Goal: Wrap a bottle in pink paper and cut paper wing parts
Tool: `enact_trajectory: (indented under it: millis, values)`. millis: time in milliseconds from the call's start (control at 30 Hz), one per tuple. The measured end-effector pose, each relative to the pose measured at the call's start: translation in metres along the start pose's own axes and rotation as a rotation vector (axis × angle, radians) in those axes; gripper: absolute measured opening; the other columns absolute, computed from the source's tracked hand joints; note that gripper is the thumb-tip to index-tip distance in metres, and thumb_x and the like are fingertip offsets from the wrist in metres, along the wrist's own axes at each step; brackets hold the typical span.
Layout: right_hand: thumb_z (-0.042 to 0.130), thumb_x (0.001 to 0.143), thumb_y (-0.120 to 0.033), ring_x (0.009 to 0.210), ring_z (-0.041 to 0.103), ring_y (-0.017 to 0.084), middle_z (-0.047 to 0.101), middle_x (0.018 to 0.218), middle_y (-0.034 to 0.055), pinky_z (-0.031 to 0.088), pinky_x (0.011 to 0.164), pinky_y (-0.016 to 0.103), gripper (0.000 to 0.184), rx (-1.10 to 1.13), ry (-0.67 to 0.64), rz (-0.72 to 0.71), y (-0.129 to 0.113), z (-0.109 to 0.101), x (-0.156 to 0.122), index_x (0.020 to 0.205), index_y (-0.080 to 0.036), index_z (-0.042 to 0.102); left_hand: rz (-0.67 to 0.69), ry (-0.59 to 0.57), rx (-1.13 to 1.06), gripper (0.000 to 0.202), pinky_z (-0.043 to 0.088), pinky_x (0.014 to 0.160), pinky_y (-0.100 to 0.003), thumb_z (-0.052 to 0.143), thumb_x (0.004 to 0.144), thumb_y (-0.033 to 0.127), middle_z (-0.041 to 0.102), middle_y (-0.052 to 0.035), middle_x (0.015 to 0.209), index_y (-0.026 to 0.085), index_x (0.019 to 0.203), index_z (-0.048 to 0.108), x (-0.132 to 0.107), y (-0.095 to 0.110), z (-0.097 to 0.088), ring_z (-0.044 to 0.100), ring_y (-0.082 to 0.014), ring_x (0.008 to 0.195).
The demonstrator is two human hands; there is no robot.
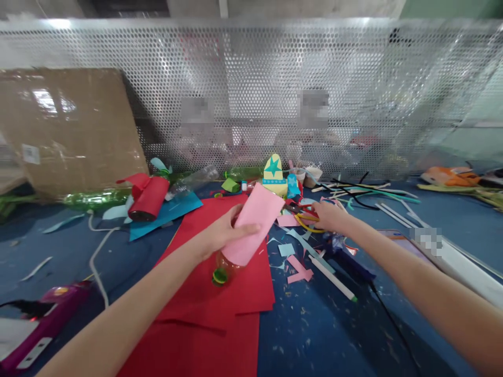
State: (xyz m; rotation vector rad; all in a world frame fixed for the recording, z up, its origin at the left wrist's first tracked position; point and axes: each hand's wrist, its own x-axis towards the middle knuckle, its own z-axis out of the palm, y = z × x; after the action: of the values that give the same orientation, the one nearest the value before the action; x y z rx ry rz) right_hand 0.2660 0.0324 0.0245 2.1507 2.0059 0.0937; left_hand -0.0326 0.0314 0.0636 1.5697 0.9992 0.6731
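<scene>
My left hand (228,229) is wrapped around a plastic bottle (230,263) covered in pink paper (257,220). The bottle is tilted, its green cap toward me, over red paper sheets (220,309). My right hand (328,215) reaches forward, its fingers closed at the handles of scissors (306,222), which show yellow and red; part of the grip is hidden. Pale blue and pink paper scraps (299,269) lie near it, with a white marker with a green end (334,277) and a dark blue glue gun (349,262).
A red-wrapped bottle (151,199) lies on blue paper (181,209) at left. A yellow paper-covered piece with a star (274,167) stands at the back. A purple power strip (47,319) sits at front left, a cardboard box (70,131) behind. Perforated metal panel (251,68) borders the table.
</scene>
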Motion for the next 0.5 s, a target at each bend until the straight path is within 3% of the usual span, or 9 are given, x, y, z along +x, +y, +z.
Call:
enact_trajectory:
  millis: [67,167,267,400,500]
  values:
    - [0.059,0.093,-0.034,0.101,0.063,0.023,0.061,0.121,0.0088,0.054,0.083,0.044,0.033,-0.018,-0.016,0.013,-0.003,0.0,0.003,0.121,-0.017,0.057,0.091,-0.038,0.185,0.082,0.049,0.093,-0.043,0.08,0.06,0.049,0.057,-0.0145,0.131,0.018,0.128,0.046,-0.005,0.004,0.001,0.056,-0.033,0.117]
    - [0.059,0.093,-0.033,0.1,0.063,0.023,0.06,0.121,0.0089,0.054,0.083,0.044,0.033,-0.035,-0.047,0.018,-0.008,-0.003,0.001,0.122,-0.017,0.057,0.145,-0.053,0.392,0.083,0.049,0.088,-0.047,0.079,0.06,0.05,0.061,-0.0129,0.121,0.02,0.129,0.044,-0.015,0.012,0.005,0.06,-0.0335,0.107]
    - [0.06,0.093,-0.032,0.1,0.063,0.022,0.061,0.12,0.0085,0.054,0.083,0.043,0.032,-0.039,-0.083,0.002,-0.009,-0.011,-0.005,0.121,-0.017,0.058,0.216,0.025,0.503,0.088,0.05,0.086,-0.05,0.078,0.061,0.05,0.059,-0.0151,0.125,0.02,0.134,0.041,-0.023,0.015,0.012,0.06,-0.0354,0.106]
    - [0.059,0.093,-0.034,0.1,0.063,0.022,0.062,0.119,0.0088,0.054,0.084,0.043,0.031,-0.012,-0.074,-0.033,-0.003,-0.024,-0.021,0.119,-0.016,0.058,0.467,0.144,0.684,0.085,0.045,0.095,-0.057,0.076,0.066,0.048,0.05,-0.019,0.138,0.018,0.137,0.039,-0.021,0.007,0.014,0.053,-0.0389,0.119]
    - [0.059,0.093,-0.034,0.098,0.064,0.021,0.063,0.117,0.0076,0.054,0.083,0.042,0.029,0.025,-0.065,-0.039,0.006,-0.028,-0.037,0.116,-0.017,0.06,0.577,0.217,0.841,0.083,0.046,0.096,-0.055,0.075,0.069,0.046,0.052,-0.0182,0.138,0.018,0.138,0.039,-0.014,-0.002,0.012,0.053,-0.0371,0.121]
